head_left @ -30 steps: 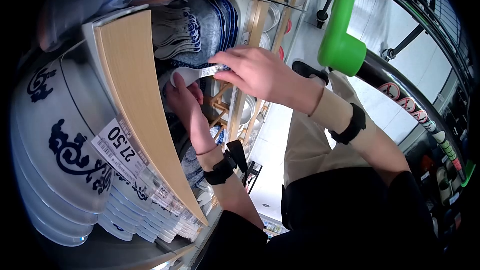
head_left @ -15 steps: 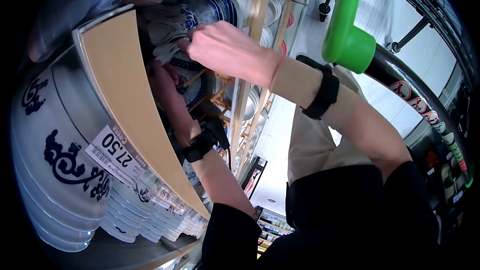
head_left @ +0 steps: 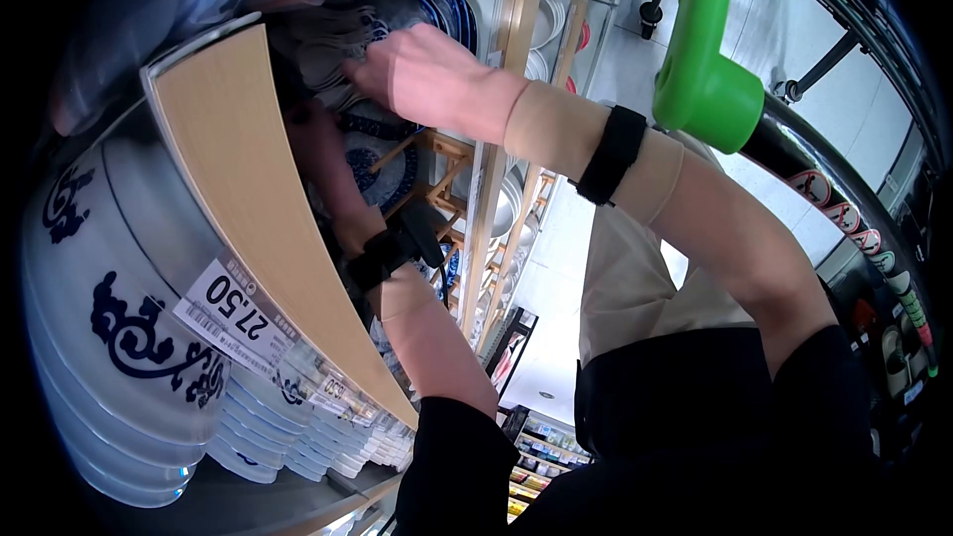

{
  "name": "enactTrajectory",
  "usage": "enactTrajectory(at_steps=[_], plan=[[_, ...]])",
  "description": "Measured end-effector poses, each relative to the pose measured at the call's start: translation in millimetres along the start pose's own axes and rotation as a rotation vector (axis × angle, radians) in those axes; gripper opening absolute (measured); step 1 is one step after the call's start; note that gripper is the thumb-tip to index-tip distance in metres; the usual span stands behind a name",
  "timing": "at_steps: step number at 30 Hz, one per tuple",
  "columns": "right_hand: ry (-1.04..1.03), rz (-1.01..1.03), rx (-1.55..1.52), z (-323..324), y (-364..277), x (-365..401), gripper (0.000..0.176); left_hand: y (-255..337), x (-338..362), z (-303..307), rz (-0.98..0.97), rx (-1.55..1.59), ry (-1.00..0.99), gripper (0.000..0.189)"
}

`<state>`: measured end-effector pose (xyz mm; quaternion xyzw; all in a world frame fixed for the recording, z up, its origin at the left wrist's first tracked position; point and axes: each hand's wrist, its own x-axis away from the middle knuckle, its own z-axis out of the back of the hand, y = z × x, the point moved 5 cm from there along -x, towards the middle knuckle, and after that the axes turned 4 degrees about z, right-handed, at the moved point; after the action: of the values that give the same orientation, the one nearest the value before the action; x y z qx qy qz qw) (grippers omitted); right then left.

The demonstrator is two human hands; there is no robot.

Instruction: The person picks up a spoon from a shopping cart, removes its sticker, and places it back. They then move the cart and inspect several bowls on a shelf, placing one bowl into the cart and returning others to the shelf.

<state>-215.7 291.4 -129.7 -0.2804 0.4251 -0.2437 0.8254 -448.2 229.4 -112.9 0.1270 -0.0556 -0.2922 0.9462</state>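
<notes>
Inside the shelf, a pile of pale, spoon-like pieces [head_left: 323, 52], probably soup spoons, lies beside blue-and-white plates [head_left: 437, 10]. My right hand [head_left: 402, 69] reaches in over the pile. Its fingers are curled closed at the edge of the spoons, and their tips are hidden, so what they grip does not show. Lower and deeper, my left hand [head_left: 316, 134] is in shadow beneath the spoons, close to the wooden shelf edge. Blur and darkness hide its fingers.
A wooden shelf board [head_left: 233, 129] with a price tag [head_left: 233, 313] borders the opening. Stacked patterned bowls [head_left: 139, 288] stand on its other side. Small wooden stands [head_left: 447, 174] are near my left wrist. A green-cornered cart handle [head_left: 710, 89] is at the right.
My right hand has shifted slightly left and up over the spoons, its forearm following. My left hand has moved slightly deeper into the shadow.
</notes>
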Motion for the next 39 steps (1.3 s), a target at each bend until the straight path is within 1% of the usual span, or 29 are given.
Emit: enactTrajectory(at_steps=[2, 5, 8, 11, 15, 17, 24, 27, 30, 32, 33, 35, 38, 39], plan=[[-0.005, 0.01, 0.019, 0, 1, -1, 0.015, -1, -3, -2, -0.038, -0.001, 0.023, 0.023], [-0.01, 0.001, -0.009, -1, 2, -5, 0.011, 12, 3, 1, -0.057, -0.102, 0.012, 0.023], [-0.012, -0.015, -0.03, -2, 3, -6, 0.011, 20, 13, 4, 0.051, -0.024, -0.01, 0.022], [0.0, -0.009, -0.046, -1, 5, -4, 0.013, 31, 29, 6, 0.131, 0.163, -0.088, 0.024], [-0.007, -0.013, -0.048, -1, 5, -3, 0.013, 37, 37, 8, 0.113, 0.2, -0.089, 0.027], [0.034, -0.021, -0.054, -1, 6, -3, 0.013, 37, 37, 8, 0.09, 0.233, -0.085, 0.029], [0.045, -0.098, -0.047, -3, 7, -8, 0.013, 38, 36, 6, 0.055, 0.174, -0.089, 0.034], [-0.014, -0.124, -0.043, -5, 8, -9, 0.011, 42, 39, 6, 0.052, 0.142, -0.091, 0.037], [0.007, -0.1, -0.032, -4, 8, -8, 0.008, 43, 39, 6, 0.043, 0.107, -0.087, 0.039], [-0.063, -0.106, -0.049, -4, 7, -6, 0.008, 45, 38, 6, 0.033, 0.079, -0.088, 0.04], [-0.097, -0.108, -0.055, -4, 7, -7, 0.009, 41, 32, 7, -0.05, 0.007, -0.024, 0.041], [0.019, -0.084, -0.037, -2, 7, -6, 0.012, 23, 18, 8, -0.209, -0.138, 0.107, 0.042], [0.131, -0.054, 0.073, 3, 10, -8, 0.016, 50, 37, 15, -0.402, -0.096, 0.173, 0.04], [0.158, -0.047, 0.123, 5, 10, -9, 0.017, 49, 33, 12, -0.437, -0.102, 0.162, 0.04]])
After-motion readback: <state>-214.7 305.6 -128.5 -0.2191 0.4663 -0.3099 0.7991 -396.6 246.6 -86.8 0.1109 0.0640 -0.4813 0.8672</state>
